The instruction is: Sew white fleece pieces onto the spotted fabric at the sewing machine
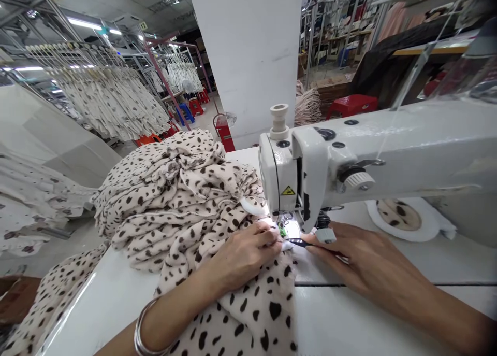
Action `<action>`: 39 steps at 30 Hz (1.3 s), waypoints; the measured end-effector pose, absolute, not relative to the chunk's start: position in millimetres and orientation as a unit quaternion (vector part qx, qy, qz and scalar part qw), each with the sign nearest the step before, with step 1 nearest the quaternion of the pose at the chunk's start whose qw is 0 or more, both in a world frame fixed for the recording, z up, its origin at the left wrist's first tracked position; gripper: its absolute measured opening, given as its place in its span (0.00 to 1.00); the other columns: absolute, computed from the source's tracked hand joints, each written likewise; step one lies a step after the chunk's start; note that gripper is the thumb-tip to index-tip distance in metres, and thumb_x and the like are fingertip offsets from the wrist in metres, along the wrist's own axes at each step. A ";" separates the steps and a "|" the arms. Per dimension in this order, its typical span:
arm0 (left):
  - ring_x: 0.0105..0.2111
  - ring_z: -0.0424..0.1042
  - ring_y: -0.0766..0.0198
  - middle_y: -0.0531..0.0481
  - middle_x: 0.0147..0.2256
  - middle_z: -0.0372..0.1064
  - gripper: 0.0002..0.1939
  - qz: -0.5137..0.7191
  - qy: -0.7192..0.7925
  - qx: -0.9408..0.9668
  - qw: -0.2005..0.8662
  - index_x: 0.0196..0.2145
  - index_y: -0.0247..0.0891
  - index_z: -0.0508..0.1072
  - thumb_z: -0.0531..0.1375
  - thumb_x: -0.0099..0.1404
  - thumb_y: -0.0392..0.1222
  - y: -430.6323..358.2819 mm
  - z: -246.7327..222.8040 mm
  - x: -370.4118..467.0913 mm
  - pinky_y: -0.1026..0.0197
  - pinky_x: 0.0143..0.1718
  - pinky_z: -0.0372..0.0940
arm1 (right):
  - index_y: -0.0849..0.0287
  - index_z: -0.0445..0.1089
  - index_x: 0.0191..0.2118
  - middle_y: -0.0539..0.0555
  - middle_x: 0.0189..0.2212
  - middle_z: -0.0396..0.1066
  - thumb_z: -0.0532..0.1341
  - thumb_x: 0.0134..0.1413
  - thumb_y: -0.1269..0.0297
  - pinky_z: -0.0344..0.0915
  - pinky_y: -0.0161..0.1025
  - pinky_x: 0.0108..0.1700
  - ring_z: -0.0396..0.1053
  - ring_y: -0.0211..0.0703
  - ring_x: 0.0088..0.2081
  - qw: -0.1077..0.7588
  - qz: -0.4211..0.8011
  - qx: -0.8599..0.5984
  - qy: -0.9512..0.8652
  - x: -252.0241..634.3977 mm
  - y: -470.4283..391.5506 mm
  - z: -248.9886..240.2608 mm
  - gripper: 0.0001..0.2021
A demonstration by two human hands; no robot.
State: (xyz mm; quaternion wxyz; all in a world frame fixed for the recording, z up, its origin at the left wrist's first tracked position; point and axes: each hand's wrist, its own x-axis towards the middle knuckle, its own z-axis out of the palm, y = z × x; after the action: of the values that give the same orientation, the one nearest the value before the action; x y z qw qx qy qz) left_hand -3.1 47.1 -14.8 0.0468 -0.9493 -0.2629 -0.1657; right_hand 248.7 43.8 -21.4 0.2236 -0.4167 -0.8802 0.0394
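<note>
My left hand (pixel 246 250) is closed on the edge of a cream fleece fabric with dark spots (pixel 248 314), close beside the needle area of a white sewing machine (pixel 285 180). A silver bangle (pixel 143 325) circles that wrist. My right hand (pixel 361 255) is closed around a thin dark pointed tool (pixel 298 242), whose tip reaches the fabric edge near the presser foot. Whether it is tweezers or snips cannot be made out. A small green part (pixel 282 229) shows under the machine's light. The machine head partly hides the right fingertips.
A large heap of the same spotted fabric (pixel 171 185) lies left of the machine. A white ring-shaped piece with a spotted centre (pixel 404 214) lies under the machine arm. Behind are a white pillar (pixel 252 60), a red stool (pixel 353 104) and hanging garments (pixel 112 97).
</note>
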 end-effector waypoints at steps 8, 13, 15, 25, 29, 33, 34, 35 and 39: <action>0.45 0.70 0.60 0.46 0.41 0.73 0.11 -0.180 -0.247 -0.951 0.057 0.41 0.32 0.71 0.49 0.74 0.31 53.1 -17.1 -2.9 0.61 0.43 0.71 | 0.57 0.76 0.33 0.47 0.16 0.54 0.46 0.69 0.56 0.46 0.34 0.20 0.55 0.36 0.16 0.221 -0.004 -0.419 -0.881 240.8 46.7 -33.4 0.24; 0.43 0.70 0.59 0.45 0.41 0.72 0.09 -0.175 -0.257 -0.948 0.065 0.43 0.30 0.71 0.51 0.73 0.32 57.5 -20.1 -4.5 0.62 0.40 0.70 | 0.57 0.74 0.35 0.50 0.19 0.63 0.50 0.67 0.52 0.49 0.34 0.20 0.59 0.36 0.17 0.234 0.043 -0.418 -0.877 240.2 54.2 -37.3 0.20; 0.43 0.71 0.61 0.46 0.41 0.73 0.10 -0.188 -0.255 -0.947 0.059 0.42 0.32 0.71 0.50 0.73 0.32 60.6 -21.2 -5.5 0.63 0.40 0.69 | 0.56 0.73 0.32 0.50 0.20 0.63 0.50 0.66 0.51 0.50 0.34 0.20 0.59 0.36 0.18 0.246 0.039 -0.424 -0.871 238.2 54.4 -39.2 0.20; 0.44 0.70 0.63 0.47 0.38 0.72 0.12 -0.184 -0.270 -0.944 0.047 0.38 0.33 0.73 0.50 0.74 0.34 61.9 -24.1 -5.0 0.65 0.41 0.68 | 0.56 0.67 0.29 0.56 0.27 0.67 0.49 0.63 0.65 0.60 0.41 0.27 0.68 0.47 0.29 0.225 -0.168 -0.442 -0.852 271.3 66.7 -38.4 0.14; 0.42 0.70 0.62 0.47 0.38 0.72 0.13 -0.176 -0.274 -0.944 0.056 0.39 0.32 0.73 0.49 0.75 0.35 60.8 -22.4 -3.1 0.64 0.39 0.69 | 0.57 0.72 0.38 0.61 0.38 0.73 0.50 0.61 0.72 0.62 0.54 0.43 0.71 0.53 0.38 0.269 -0.214 -0.378 -0.860 254.7 49.7 -34.4 0.13; 0.41 0.70 0.62 0.46 0.41 0.72 0.13 -0.185 -0.264 -0.944 0.071 0.40 0.30 0.72 0.48 0.74 0.33 59.8 -20.5 -2.4 0.64 0.39 0.69 | 0.57 0.73 0.41 0.52 0.41 0.77 0.44 0.65 0.77 0.63 0.39 0.44 0.71 0.39 0.45 0.344 -0.101 -0.209 -0.910 214.0 13.6 -35.2 0.21; 0.42 0.70 0.62 0.46 0.41 0.72 0.13 -0.182 -0.261 -0.945 0.073 0.41 0.31 0.72 0.47 0.74 0.32 59.8 -20.2 -2.5 0.63 0.40 0.69 | 0.57 0.74 0.39 0.50 0.39 0.78 0.43 0.66 0.78 0.64 0.37 0.43 0.72 0.37 0.45 0.354 -0.087 -0.199 -0.910 206.7 8.0 -36.1 0.22; 0.43 0.70 0.61 0.46 0.41 0.72 0.13 -0.179 -0.259 -0.946 0.074 0.40 0.31 0.71 0.47 0.74 0.32 60.0 -20.1 -2.7 0.63 0.41 0.69 | 0.57 0.74 0.36 0.49 0.37 0.78 0.43 0.66 0.78 0.64 0.36 0.42 0.72 0.37 0.44 0.363 -0.082 -0.191 -0.908 201.7 4.5 -37.2 0.23; 0.44 0.70 0.63 0.47 0.41 0.72 0.12 -0.164 -0.284 -0.944 0.027 0.40 0.34 0.70 0.48 0.74 0.33 63.0 -19.5 -4.2 0.65 0.42 0.67 | 0.56 0.76 0.39 0.49 0.38 0.79 0.43 0.65 0.78 0.65 0.37 0.42 0.74 0.37 0.42 0.363 -0.091 -0.190 -0.908 200.5 5.2 -40.2 0.23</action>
State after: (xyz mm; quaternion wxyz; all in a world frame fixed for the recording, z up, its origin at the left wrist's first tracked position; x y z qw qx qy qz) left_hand -4.2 63.0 -19.5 0.0269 -0.9442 -0.2842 -0.1642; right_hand 200.5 5.2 -40.2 0.3634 -0.1896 -0.9076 -0.0911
